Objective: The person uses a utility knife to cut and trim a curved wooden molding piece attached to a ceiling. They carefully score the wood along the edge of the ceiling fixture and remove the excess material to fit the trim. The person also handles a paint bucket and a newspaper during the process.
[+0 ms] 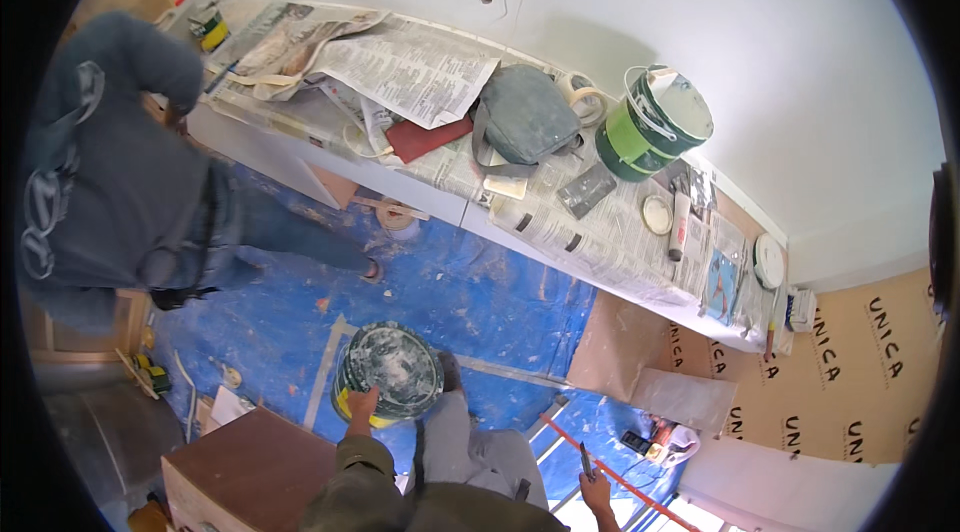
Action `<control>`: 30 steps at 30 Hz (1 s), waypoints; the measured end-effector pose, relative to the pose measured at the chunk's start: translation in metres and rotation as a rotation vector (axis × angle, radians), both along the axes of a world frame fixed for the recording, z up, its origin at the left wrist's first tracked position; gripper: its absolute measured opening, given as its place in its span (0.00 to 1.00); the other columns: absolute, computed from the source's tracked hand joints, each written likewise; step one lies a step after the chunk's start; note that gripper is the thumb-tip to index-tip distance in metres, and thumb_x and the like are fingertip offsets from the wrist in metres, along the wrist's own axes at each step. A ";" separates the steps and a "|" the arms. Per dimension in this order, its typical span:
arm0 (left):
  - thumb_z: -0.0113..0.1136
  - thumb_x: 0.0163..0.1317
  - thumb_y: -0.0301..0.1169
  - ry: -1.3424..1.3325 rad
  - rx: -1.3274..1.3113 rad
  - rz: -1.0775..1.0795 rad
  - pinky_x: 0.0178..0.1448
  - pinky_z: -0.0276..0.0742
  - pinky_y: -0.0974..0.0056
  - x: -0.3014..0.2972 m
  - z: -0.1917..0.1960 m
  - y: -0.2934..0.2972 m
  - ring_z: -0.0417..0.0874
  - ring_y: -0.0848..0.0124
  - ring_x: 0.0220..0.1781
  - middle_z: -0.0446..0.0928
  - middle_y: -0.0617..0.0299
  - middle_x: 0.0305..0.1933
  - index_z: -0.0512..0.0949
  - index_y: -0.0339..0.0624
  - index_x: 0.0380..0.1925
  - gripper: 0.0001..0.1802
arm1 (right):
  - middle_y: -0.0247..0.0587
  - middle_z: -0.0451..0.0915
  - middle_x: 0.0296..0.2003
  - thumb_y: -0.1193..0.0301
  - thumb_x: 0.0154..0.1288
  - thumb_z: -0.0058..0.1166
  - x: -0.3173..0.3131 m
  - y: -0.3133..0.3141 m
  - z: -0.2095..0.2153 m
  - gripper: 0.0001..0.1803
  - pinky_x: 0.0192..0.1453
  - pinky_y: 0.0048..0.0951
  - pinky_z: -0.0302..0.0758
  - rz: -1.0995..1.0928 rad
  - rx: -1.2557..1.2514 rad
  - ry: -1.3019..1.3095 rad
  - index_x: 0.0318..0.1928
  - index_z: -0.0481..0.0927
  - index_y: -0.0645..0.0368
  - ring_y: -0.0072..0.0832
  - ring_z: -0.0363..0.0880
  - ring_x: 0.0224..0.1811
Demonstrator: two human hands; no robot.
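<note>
A dark green bucket [395, 357] with a white-smeared lid and a yellow patch on its side stands on the blue floor covering, close by my legs. My left hand [361, 405] is closed at its near rim, gripping the edge; some fingers are hard to make out. Over to the right, my right hand [597, 489] is closed around a slim dark hand tool [586, 458] that points upward. Its exact kind is too small to tell. Beneath that hand lie an orange-red strip [570, 434] and part of the blue covering.
A newspaper-covered counter [620, 242] carries a green paint bucket [630, 147], a grey bag [528, 114] and a roller tube. At the left another person [140, 152] leans over it. A brown box [250, 467] stands near my left arm. A dark device [636, 442] with cables lies right.
</note>
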State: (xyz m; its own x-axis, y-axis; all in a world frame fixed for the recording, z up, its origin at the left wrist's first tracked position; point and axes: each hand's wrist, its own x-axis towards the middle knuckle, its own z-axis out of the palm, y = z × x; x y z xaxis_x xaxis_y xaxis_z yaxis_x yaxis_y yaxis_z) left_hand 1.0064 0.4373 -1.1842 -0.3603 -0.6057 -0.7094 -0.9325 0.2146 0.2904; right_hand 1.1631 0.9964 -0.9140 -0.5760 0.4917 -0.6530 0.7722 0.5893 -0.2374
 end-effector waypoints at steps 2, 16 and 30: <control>0.74 0.41 0.52 0.064 -0.016 -0.109 0.66 0.70 0.49 -0.032 -0.012 0.053 0.76 0.39 0.60 0.73 0.33 0.60 0.68 0.23 0.60 0.52 | 0.58 0.82 0.31 0.57 0.62 0.54 -0.025 0.018 0.002 0.20 0.43 0.47 0.76 0.081 0.019 0.003 0.37 0.77 0.66 0.53 0.83 0.37; 0.71 0.47 0.48 0.040 0.193 -0.392 0.64 0.73 0.49 -0.201 -0.088 0.152 0.74 0.42 0.62 0.73 0.35 0.60 0.59 0.29 0.67 0.53 | 0.49 0.78 0.23 0.58 0.68 0.55 -0.100 0.027 -0.059 0.17 0.32 0.43 0.70 0.374 -0.189 -0.091 0.36 0.77 0.62 0.43 0.73 0.25; 0.66 0.55 0.37 -0.097 -0.016 -0.310 0.61 0.76 0.48 -0.211 -0.126 0.100 0.76 0.45 0.60 0.67 0.41 0.66 0.52 0.40 0.72 0.48 | 0.49 0.79 0.29 0.58 0.66 0.57 -0.159 0.165 -0.183 0.15 0.34 0.46 0.70 1.380 -0.006 0.444 0.35 0.79 0.58 0.45 0.76 0.30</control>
